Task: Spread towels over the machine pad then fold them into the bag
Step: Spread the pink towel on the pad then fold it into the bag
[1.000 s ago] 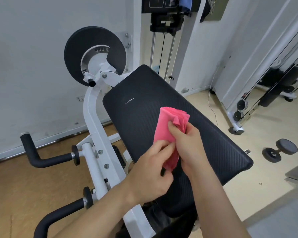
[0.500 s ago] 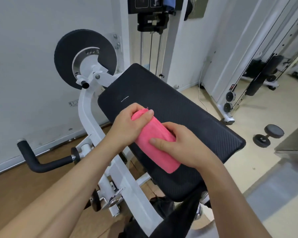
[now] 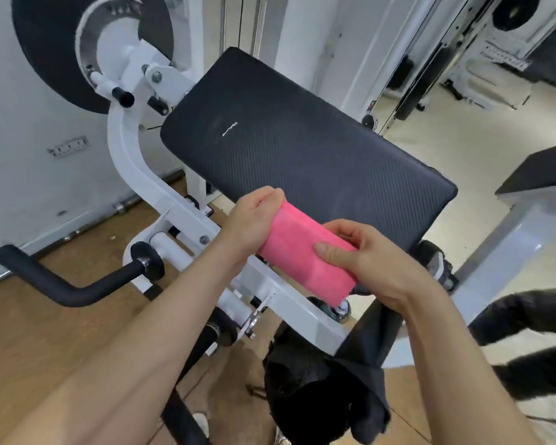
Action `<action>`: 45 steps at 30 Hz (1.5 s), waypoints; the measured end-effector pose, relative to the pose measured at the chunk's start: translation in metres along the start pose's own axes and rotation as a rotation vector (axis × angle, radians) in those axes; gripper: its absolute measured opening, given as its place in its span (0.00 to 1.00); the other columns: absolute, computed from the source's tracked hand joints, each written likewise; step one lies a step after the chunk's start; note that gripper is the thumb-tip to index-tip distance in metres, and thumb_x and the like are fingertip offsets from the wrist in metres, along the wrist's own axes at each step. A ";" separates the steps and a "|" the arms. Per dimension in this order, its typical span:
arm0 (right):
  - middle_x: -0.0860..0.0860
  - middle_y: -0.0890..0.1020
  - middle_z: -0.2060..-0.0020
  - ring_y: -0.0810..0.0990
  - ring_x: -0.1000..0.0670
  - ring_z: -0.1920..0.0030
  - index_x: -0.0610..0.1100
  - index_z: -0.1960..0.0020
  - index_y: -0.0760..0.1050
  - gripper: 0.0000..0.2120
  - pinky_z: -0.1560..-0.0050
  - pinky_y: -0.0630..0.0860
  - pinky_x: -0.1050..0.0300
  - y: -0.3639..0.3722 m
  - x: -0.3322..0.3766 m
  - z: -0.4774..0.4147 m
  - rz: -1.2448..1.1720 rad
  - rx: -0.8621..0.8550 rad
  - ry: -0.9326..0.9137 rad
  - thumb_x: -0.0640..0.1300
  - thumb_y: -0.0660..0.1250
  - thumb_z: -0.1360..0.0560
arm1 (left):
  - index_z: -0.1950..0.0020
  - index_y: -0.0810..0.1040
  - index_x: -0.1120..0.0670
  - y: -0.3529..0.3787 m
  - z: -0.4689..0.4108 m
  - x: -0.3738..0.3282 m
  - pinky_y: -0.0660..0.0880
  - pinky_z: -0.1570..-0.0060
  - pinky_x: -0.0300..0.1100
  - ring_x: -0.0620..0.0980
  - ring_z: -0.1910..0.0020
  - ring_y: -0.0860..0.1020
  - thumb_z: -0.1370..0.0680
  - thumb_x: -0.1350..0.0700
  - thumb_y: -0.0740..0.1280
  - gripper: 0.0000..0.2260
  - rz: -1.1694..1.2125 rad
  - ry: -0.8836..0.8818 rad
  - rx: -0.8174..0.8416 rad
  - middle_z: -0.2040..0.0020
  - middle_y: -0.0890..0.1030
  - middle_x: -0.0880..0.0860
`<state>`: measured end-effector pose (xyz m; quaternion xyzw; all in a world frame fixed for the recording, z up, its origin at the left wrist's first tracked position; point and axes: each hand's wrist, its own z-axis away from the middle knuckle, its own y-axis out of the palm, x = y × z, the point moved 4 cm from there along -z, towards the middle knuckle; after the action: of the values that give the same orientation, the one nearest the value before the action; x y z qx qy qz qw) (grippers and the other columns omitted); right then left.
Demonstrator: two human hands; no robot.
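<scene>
A pink towel (image 3: 302, 248), folded into a narrow bundle, is held off the near edge of the black machine pad (image 3: 302, 149). My left hand (image 3: 251, 220) grips its far left end. At the near right end, my right hand (image 3: 366, 261) pinches the bundle, thumb on top. The pad is bare, tilted, with a small white logo. Below the hands hangs a black bag (image 3: 321, 390), its mouth dark and partly open under the towel.
The white machine frame (image 3: 135, 162) with a black weight disc (image 3: 45, 53) stands left. A black padded handle (image 3: 68, 284) juts out low left. A second black pad (image 3: 540, 168) sits at the right edge. Wooden floor lies below.
Both hands have drawn the folded towel off the pad toward me and downward, over the bag. The view has tilted down, bringing the bag into sight.
</scene>
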<state>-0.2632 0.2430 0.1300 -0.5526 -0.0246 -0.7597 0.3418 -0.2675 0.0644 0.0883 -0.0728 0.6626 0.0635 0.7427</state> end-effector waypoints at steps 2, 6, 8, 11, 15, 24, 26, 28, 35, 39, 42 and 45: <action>0.41 0.83 0.50 0.82 0.45 0.57 0.44 0.46 0.80 0.13 0.55 0.79 0.46 0.000 -0.009 0.013 0.023 0.011 0.099 0.49 0.73 0.26 | 0.60 0.73 0.57 0.005 0.007 0.010 0.67 0.62 0.42 0.46 0.62 0.71 0.20 0.52 0.59 0.13 0.071 -0.036 0.084 0.62 0.72 0.50; 0.45 0.85 0.55 0.84 0.43 0.53 0.44 0.50 0.82 0.11 0.49 0.81 0.43 -0.017 -0.013 0.044 0.112 -0.188 0.022 0.48 0.76 0.29 | 0.53 0.79 0.54 0.024 0.025 0.026 0.73 0.64 0.38 0.44 0.60 0.78 0.20 0.44 0.63 0.14 0.148 -0.112 0.249 0.59 0.79 0.48; 0.45 0.86 0.55 0.85 0.45 0.55 0.43 0.50 0.83 0.11 0.52 0.82 0.49 -0.024 -0.022 0.057 0.008 -0.241 0.010 0.46 0.76 0.30 | 0.52 0.78 0.54 0.035 0.032 0.025 0.74 0.63 0.40 0.45 0.61 0.78 0.22 0.41 0.65 0.17 0.120 -0.090 0.247 0.60 0.79 0.48; 0.44 0.85 0.55 0.83 0.49 0.58 0.40 0.48 0.81 0.12 0.59 0.80 0.57 -0.025 -0.038 0.067 -0.144 -0.209 0.038 0.44 0.75 0.29 | 0.56 0.76 0.57 0.046 0.033 0.017 0.72 0.61 0.45 0.47 0.62 0.76 0.23 0.39 0.64 0.20 -0.010 0.007 0.160 0.62 0.77 0.49; 0.51 0.81 0.60 0.79 0.53 0.62 0.44 0.50 0.77 0.08 0.62 0.74 0.58 -0.041 -0.052 0.077 0.183 -0.200 0.038 0.45 0.73 0.26 | 0.58 0.73 0.55 0.066 0.044 0.020 0.70 0.61 0.47 0.46 0.64 0.72 0.19 0.44 0.60 0.17 -0.134 0.001 0.219 0.63 0.73 0.47; 0.50 0.79 0.63 0.76 0.49 0.64 0.51 0.51 0.68 0.13 0.61 0.75 0.47 -0.065 -0.097 0.102 0.458 -0.193 -0.126 0.35 0.66 0.26 | 0.26 0.60 0.40 0.115 0.094 0.065 0.74 0.41 0.40 0.36 0.39 0.73 0.32 0.45 0.77 0.39 -0.184 -0.133 0.439 0.36 0.71 0.38; 0.53 0.82 0.55 0.79 0.51 0.57 0.58 0.45 0.71 0.21 0.56 0.77 0.52 -0.063 -0.103 0.102 0.370 -0.144 -0.136 0.32 0.65 0.27 | 0.30 0.71 0.45 0.122 0.088 0.066 0.76 0.44 0.43 0.46 0.42 0.78 0.35 0.43 0.78 0.35 -0.036 -0.167 0.451 0.40 0.78 0.47; 0.58 0.82 0.48 0.80 0.57 0.48 0.65 0.41 0.73 0.25 0.47 0.76 0.62 -0.062 -0.108 0.104 0.272 -0.111 -0.156 0.34 0.67 0.25 | 0.45 0.82 0.51 0.126 0.084 0.065 0.76 0.49 0.48 0.52 0.49 0.80 0.32 0.41 0.74 0.20 0.094 -0.208 0.383 0.49 0.83 0.54; 0.63 0.79 0.60 0.76 0.59 0.57 0.60 0.43 0.75 0.22 0.57 0.70 0.66 -0.063 -0.150 0.097 0.500 -0.152 -0.188 0.35 0.61 0.26 | 0.60 0.71 0.55 0.122 0.140 0.160 0.68 0.64 0.42 0.50 0.64 0.73 0.21 0.48 0.66 0.13 -0.104 -0.493 -0.199 0.64 0.74 0.51; 0.58 0.79 0.60 0.77 0.56 0.57 0.54 0.46 0.77 0.18 0.57 0.75 0.57 -0.062 -0.169 0.097 0.448 -0.165 -0.254 0.33 0.61 0.26 | 0.45 0.70 0.48 0.110 0.182 0.251 0.74 0.58 0.45 0.52 0.55 0.77 0.31 0.49 0.76 0.20 -0.479 -0.758 -0.203 0.46 0.75 0.52; 0.61 0.78 0.62 0.78 0.56 0.60 0.56 0.43 0.73 0.16 0.60 0.77 0.52 -0.057 -0.176 0.097 0.400 -0.181 -0.303 0.36 0.61 0.22 | 0.31 0.67 0.45 0.113 0.184 0.296 0.77 0.45 0.49 0.53 0.44 0.78 0.39 0.43 0.76 0.38 -0.490 -0.789 -0.055 0.39 0.75 0.49; 0.61 0.77 0.62 0.77 0.58 0.62 0.60 0.40 0.70 0.15 0.62 0.74 0.61 -0.051 -0.178 0.101 0.418 -0.217 -0.319 0.41 0.61 0.20 | 0.36 0.76 0.48 0.121 0.173 0.306 0.78 0.45 0.50 0.54 0.46 0.80 0.29 0.47 0.71 0.22 -0.524 -0.742 -0.002 0.44 0.82 0.53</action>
<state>-0.1803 0.4121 0.0342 -0.6918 0.1179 -0.5743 0.4216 -0.0867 0.2155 -0.1991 -0.2111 0.3105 -0.1043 0.9209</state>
